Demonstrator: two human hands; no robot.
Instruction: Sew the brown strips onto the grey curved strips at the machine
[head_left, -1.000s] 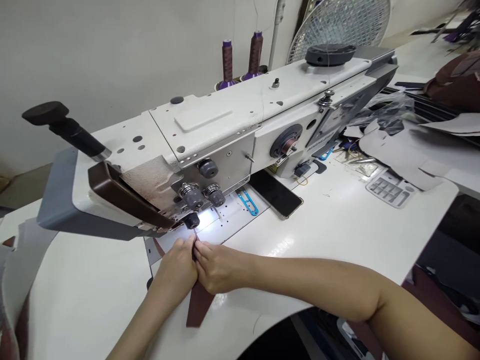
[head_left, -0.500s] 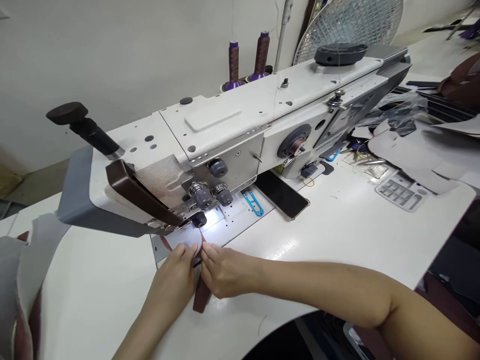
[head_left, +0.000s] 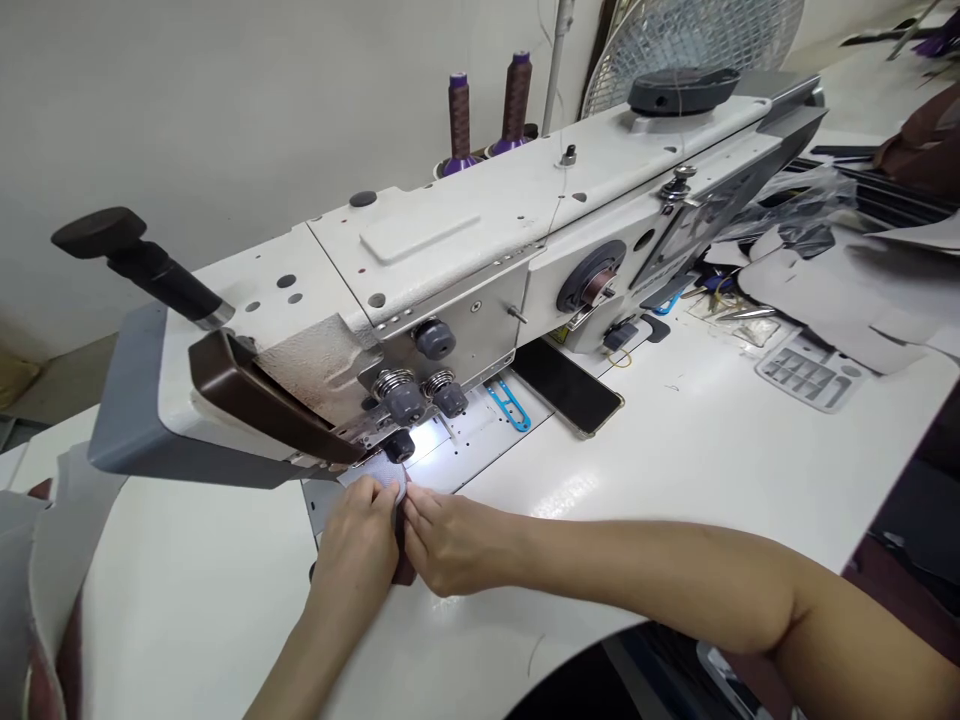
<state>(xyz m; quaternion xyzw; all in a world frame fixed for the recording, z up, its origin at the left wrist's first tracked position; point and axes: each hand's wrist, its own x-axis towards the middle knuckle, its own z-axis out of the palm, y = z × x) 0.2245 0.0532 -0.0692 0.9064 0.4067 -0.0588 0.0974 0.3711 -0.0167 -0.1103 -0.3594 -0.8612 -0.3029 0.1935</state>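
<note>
Plastic (head_left: 810, 190), clear and crumpled, is lying toward two o'clock, any contents proving hard to make out. The left hand (head_left: 356, 535) is pinching grey cloth (head_left: 375, 469), which is reaching beyond the grip toward twelve o'clock, its far edge hiding under the sewing machine (head_left: 450, 250). The right hand (head_left: 450, 545) is gripping a brown strip (head_left: 406, 572), mostly covered, one end showing at six o'clock.

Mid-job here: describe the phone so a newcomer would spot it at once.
Find the long white sewing machine spanning the worktop. Partly under its arm, just right of a slotted blue piece in the picture, lies the phone. Its broad, glossy black face sets it apart from that narrow blue neighbour.
</note>
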